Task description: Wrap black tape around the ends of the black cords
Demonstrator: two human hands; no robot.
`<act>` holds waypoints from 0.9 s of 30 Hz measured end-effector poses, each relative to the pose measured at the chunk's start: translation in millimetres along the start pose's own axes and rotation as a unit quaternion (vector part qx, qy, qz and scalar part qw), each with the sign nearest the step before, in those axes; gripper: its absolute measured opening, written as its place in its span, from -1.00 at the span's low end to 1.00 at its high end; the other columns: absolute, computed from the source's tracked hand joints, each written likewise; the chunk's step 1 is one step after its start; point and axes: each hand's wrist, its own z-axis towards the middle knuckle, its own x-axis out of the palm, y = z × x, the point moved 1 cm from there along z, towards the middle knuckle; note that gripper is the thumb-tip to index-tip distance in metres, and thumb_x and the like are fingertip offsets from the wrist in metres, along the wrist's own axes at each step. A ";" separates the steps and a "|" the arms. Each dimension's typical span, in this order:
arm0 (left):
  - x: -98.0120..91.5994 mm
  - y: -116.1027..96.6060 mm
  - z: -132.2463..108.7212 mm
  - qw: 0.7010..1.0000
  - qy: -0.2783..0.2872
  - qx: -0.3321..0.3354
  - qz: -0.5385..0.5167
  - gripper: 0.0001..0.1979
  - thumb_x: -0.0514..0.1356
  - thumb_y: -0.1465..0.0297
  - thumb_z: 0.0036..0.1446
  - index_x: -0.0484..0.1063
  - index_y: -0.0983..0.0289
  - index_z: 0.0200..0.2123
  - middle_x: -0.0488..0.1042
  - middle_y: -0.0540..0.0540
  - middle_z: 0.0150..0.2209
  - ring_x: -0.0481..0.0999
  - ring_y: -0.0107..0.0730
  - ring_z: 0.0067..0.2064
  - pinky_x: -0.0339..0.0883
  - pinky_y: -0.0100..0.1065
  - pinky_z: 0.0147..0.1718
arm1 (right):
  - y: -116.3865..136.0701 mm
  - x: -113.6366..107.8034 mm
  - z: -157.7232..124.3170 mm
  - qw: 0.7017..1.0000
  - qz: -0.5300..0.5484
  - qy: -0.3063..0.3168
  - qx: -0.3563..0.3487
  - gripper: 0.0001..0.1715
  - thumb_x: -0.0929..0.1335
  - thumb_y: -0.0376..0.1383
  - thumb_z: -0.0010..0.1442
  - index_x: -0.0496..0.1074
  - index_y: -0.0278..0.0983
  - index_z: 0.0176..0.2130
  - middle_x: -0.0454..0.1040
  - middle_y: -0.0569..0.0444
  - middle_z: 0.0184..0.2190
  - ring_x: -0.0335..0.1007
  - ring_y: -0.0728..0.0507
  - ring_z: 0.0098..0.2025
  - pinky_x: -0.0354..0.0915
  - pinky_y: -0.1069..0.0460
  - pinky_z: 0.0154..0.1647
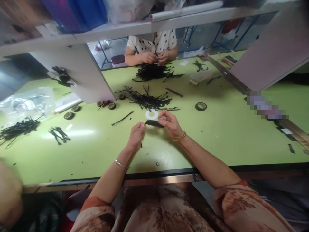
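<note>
My left hand (pixel 136 134) is closed in a pinch on a thin black cable, whose end (pixel 141 145) hangs below the fingers. To its right, my right hand (pixel 172 125) grips a short strip of black tape (pixel 153 123) between thumb and fingers. The strip reaches across to the left fingertips, where it meets the cable; whether it is stuck there I cannot tell. Just behind the hands lies a white ring (pixel 152 118) on the green table. Beyond it spreads a tangled pile of black cables (pixel 149 100).
Opposite, a person's hands (pixel 155 58) work above another black cable pile (pixel 154 72). Black tape rolls lie at right (pixel 201 106) and left (pixel 69 115). Bundled cables (pixel 60 134) are at left. A white upright panel (pixel 79 71) and overhead shelf (pixel 120 29) bound the space.
</note>
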 end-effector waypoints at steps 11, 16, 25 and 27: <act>0.2 0.2 -2.3 0.997 0.054 0.044 0.012 -0.57 0.26 0.01 0.04 0.22 0.21 -0.35 0.04 -0.20 -0.65 -0.06 -0.61 -0.62 -0.17 -0.48 -0.60 | -10.9 2.5 3.4 0.987 -0.136 0.081 0.038 -0.46 0.36 0.05 0.18 0.37 -0.26 -0.01 0.41 0.13 -0.47 0.37 -0.08 -0.38 0.30 -0.01 -0.26; -1.4 -1.1 -6.0 0.954 0.034 0.173 0.242 -0.77 0.12 0.20 0.22 0.31 0.25 -0.36 0.24 -0.09 -0.55 0.17 -0.53 -0.50 0.08 -0.44 -0.45 | -14.6 -0.3 6.8 0.994 -0.084 0.047 0.057 -0.51 0.35 0.03 0.19 0.44 -0.25 -0.05 0.44 0.07 -0.35 0.37 -0.09 -0.30 0.31 -0.02 -0.20; -0.9 4.6 -5.4 0.845 0.000 0.312 0.434 -0.80 0.05 0.35 0.28 0.45 0.25 -0.29 0.47 0.11 -0.33 0.41 -0.34 -0.25 0.28 -0.31 -0.18 | -16.3 -1.2 9.7 0.994 -0.077 0.013 0.073 -0.65 0.37 -0.10 0.14 0.49 -0.23 -0.13 0.44 0.08 -0.36 0.32 -0.06 -0.36 0.26 0.01 -0.33; -1.8 5.8 -5.3 0.849 -0.010 0.303 0.433 -0.80 0.03 0.35 0.29 0.44 0.25 -0.25 0.48 0.10 -0.33 0.42 -0.35 -0.27 0.29 -0.32 -0.20 | -16.5 -1.3 9.3 0.993 -0.085 0.020 0.081 -0.65 0.36 -0.12 0.15 0.49 -0.24 -0.12 0.41 0.10 -0.42 0.28 -0.05 -0.40 0.23 0.02 -0.36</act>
